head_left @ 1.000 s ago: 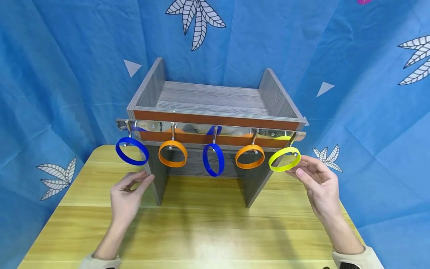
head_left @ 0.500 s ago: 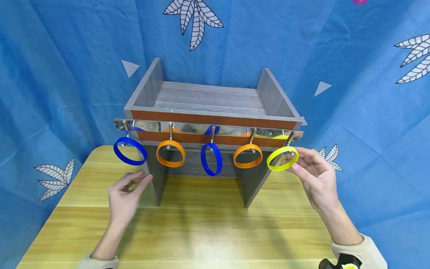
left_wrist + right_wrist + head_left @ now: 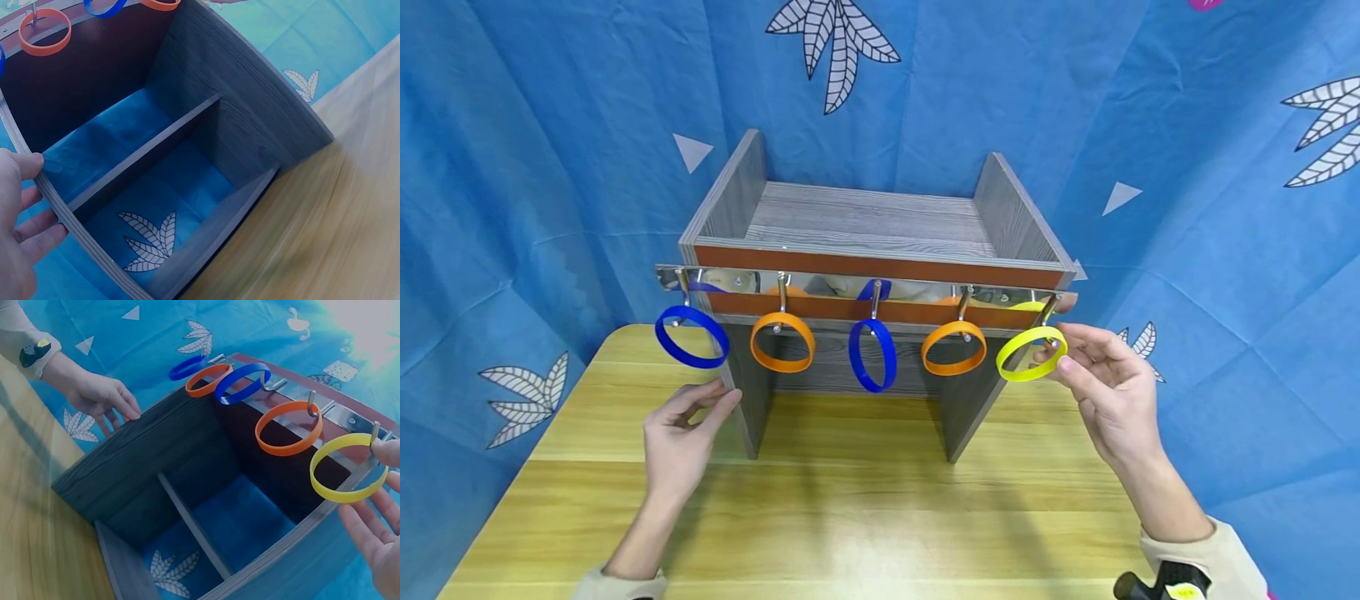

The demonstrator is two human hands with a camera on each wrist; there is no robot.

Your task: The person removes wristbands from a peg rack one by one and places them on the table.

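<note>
Five rings [image 3: 891, 350] between left hand [image 3: 681, 433] and right hand [image 3: 1108, 387], a little higher than both, hung from hooks [image 3: 782, 292] on a shiny rail [image 3: 831, 286] across a grey shelf [image 3: 872, 221]. Just above the left hand, a blue ring [image 3: 696, 362]; then, going toward the right hand, an orange ring [image 3: 782, 367], a middle blue ring [image 3: 876, 387], a second orange ring [image 3: 952, 370] and, right at the right hand's thumb, a yellow ring [image 3: 1021, 376]. Left hand pinching the shelf's side edge, fingers lightly bent, almost closed. Right hand half open, thumb tip at the yellow ring's outer side, a fingertip showing through the hoop; cannot tell whether gripping or only touching. Below and between both hands, a yellowish wood-grain table [image 3: 850, 517], streaked crosswise, glossy between the forearms, softly shadowed. Beyond the hands and out past either side, blue cloth [image 3: 970, 100], creased, printed with white leaves [image 3: 844, 79] and pale triangles [image 3: 692, 152]; bright glare on part of it in the right wrist view. Behind each hand, a pale sleeve [image 3: 1201, 552] with a black device [image 3: 1180, 575].
</note>
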